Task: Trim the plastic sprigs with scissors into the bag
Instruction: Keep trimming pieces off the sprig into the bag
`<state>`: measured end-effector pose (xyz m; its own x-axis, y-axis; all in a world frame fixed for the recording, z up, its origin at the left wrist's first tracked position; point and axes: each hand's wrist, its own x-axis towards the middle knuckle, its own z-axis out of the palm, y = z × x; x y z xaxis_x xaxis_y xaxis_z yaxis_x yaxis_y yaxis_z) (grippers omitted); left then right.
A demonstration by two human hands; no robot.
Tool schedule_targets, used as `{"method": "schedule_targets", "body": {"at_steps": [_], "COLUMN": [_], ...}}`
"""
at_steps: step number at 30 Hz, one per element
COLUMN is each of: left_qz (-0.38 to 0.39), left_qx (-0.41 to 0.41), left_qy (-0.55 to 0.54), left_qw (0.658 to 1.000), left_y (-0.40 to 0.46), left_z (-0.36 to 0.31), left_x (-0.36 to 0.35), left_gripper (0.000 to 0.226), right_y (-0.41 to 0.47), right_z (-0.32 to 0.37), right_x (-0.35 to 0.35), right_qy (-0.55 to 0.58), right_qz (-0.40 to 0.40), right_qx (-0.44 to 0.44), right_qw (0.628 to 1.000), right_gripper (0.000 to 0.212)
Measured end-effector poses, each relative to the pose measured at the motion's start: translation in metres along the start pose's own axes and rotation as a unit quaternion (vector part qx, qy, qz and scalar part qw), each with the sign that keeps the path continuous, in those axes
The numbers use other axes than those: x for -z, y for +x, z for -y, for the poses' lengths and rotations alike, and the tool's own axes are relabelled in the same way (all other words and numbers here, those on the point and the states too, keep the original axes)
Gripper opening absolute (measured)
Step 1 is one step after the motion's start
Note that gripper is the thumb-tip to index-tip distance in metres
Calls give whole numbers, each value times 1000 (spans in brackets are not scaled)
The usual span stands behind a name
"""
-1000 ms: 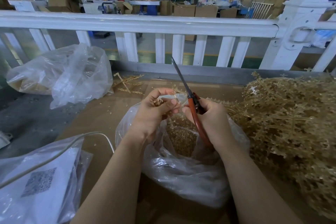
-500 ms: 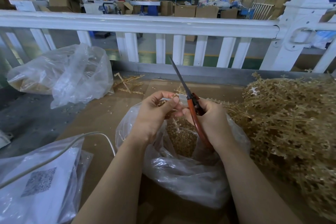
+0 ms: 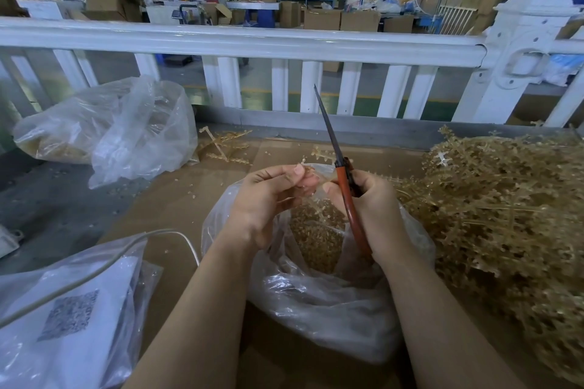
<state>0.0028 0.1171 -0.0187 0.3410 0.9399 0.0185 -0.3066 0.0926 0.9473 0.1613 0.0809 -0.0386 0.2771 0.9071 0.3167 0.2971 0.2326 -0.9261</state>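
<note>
A clear plastic bag [image 3: 328, 303] stands open in the middle of the cardboard-covered table, with tan trimmed pieces [image 3: 316, 237] heaped inside. Over its mouth my left hand [image 3: 268, 199] pinches a small tan sprig [image 3: 305, 172] between thumb and fingers, together with the bag's rim. My right hand [image 3: 376, 208] grips the orange handles of the scissors [image 3: 344, 186], whose dark blades point up and away toward the fence. A big heap of untrimmed tan sprigs [image 3: 505, 215] lies at the right.
A second clear bag [image 3: 126, 129] with tan pieces lies at the back left. A flat bag with a printed label [image 3: 63, 319] and a white cable [image 3: 94, 271] lie at the front left. Loose sprigs [image 3: 221, 145] rest near the white fence [image 3: 252, 41].
The sprig in my left hand has become shorter and sits closer to the fingertips. The scissors stay upright in my right hand, shifted slightly.
</note>
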Motion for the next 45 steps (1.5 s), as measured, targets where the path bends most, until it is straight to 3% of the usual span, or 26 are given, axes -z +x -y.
{"method": "schedule_targets", "body": {"at_steps": [6, 11, 16, 21, 24, 32, 45], "left_qz": [-8, -55, -141, -177, -175, -112, -59], "left_qx": [-5, -81, -137, -161, -175, -214, -204], "left_qy": [15, 15, 111, 160, 115, 128, 118], "left_qw": [1000, 995, 974, 958, 962, 962, 970], "left_y": [0, 2, 5, 6, 7, 5, 3], "left_z": [-1, 1, 5, 6, 6, 7, 4], "left_x": [1, 0, 1, 4, 3, 4, 2], "left_gripper": [14, 7, 13, 29, 25, 24, 23], "right_y": [0, -2, -9, -10, -9, -7, -8], "right_z": [0, -1, -1, -1, -2, -3, -1], "right_x": [0, -1, -1, -5, -2, -2, -1], "right_qy": [-6, -59, -244, -307, -339, -356, -334], "right_qz": [-4, 3, 9, 35, 15, 2, 0], "right_qx": [1, 40, 164, 212, 170, 122, 109], "right_qw": [1000, 997, 956, 927, 925, 927, 936], "right_gripper": [12, 15, 50, 57, 62, 71, 75]}}
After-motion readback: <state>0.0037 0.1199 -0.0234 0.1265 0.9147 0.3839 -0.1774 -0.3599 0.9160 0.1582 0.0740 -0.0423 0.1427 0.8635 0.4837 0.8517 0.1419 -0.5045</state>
